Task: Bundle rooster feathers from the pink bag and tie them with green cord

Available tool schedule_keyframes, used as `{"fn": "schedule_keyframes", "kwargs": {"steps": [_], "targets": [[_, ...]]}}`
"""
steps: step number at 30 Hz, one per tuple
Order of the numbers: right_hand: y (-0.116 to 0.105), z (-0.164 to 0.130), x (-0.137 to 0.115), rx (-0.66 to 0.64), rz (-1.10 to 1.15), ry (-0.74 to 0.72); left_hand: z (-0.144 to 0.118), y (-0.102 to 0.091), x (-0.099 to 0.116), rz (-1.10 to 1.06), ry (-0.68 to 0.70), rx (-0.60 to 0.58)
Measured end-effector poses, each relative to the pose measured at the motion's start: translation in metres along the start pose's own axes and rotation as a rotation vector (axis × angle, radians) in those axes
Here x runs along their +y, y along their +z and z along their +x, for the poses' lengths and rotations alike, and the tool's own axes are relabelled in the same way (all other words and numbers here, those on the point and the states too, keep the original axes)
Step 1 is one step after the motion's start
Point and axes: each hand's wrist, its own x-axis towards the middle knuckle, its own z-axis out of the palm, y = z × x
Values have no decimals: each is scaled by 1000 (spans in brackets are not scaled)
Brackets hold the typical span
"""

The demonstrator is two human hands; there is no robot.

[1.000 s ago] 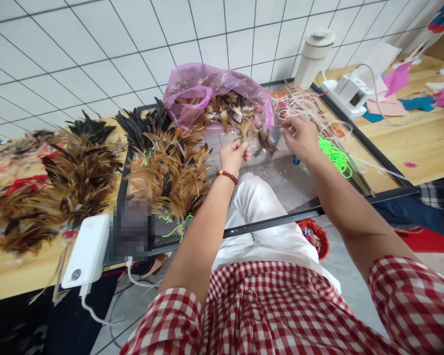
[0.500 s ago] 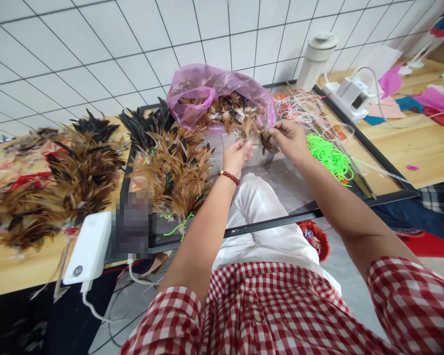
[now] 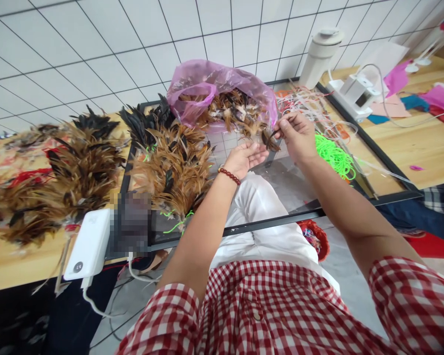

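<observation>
My right hand is closed, its thumb and fingertips pinching a small bunch of dark brown feathers. Just left of it, my left hand is turned palm up with its fingers stretched out, close under the feathers; no object shows in it. Beyond both hands lies a pink plastic bag, open toward me, with loose brown feathers spilling from its mouth. A thick pile of brown and black feathers, some tied with green string, rests to the left of my left forearm.
A black-framed glass panel is under the work. Green cords and pale strips lie at its right, near a white bottle and a power strip. A white power bank and more feathers are at left.
My left hand has gone from a pinch to outstretched fingers and shifted slightly right, toward the held feathers. My right hand keeps its pinch and has moved a little right and up.
</observation>
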Motion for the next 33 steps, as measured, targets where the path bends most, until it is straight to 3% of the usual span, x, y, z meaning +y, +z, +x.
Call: {"fn": "schedule_keyframes", "kwargs": {"steps": [4,8,11,14,17,21,27,33], "targets": [[-2,0,4,-9,29,-8,-3,0,1,-3,-91,-105],[-2,-1,5,-24,62,-11,-2,2,-2,-18,-86,-75],[-1,-2,5,-36,63,32,0,4,-2,-60,6,7],[3,-4,6,-127,190,159,1,5,-2,-90,141,86],[9,-8,7,-208,294,258,1,7,-3,-52,199,82],[14,-9,6,-156,276,222,-1,8,-5,13,188,60],[9,-7,3,-158,301,160,0,6,-3,43,131,126],[13,-11,0,-157,201,85,1,3,-3,55,94,81]]}}
